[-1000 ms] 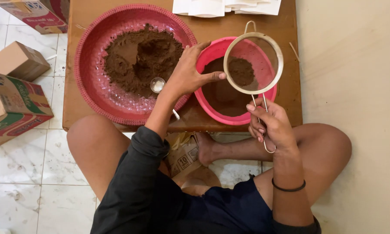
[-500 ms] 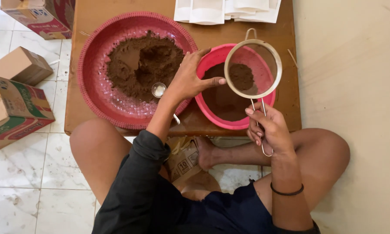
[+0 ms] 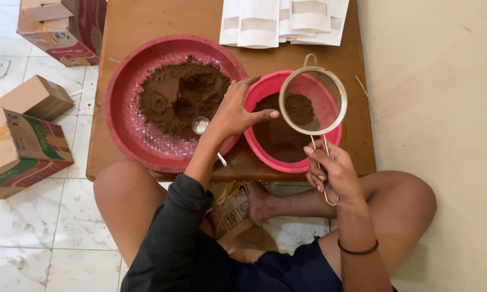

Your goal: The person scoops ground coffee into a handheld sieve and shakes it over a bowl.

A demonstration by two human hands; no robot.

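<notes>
My right hand [image 3: 332, 170] grips the wire handle of a round metal sieve [image 3: 313, 100], held level over a pink bowl [image 3: 265, 146]. A clump of brown powder [image 3: 300, 108] lies in the mesh, and finer brown powder covers the bowl's bottom. My left hand [image 3: 237, 111] rests on the bowl's left rim, thumb stretched toward the sieve's edge. To the left, a large red woven-rim tray [image 3: 125, 130] holds a heap of brown powder [image 3: 182, 93]. A small metal spoon [image 3: 201, 126] lies in the tray beside my left wrist.
All of this stands on a low wooden table [image 3: 146, 19] in front of my crossed legs. White paper pouches [image 3: 283, 20] lie at the table's far edge. Cardboard boxes [image 3: 16, 146] sit on the tiled floor to the left. A brown paper bag [image 3: 230, 208] lies by my foot.
The view has shifted, so everything sits lower in the frame. The sieve stays over the pink bowl, and both hands keep their hold.
</notes>
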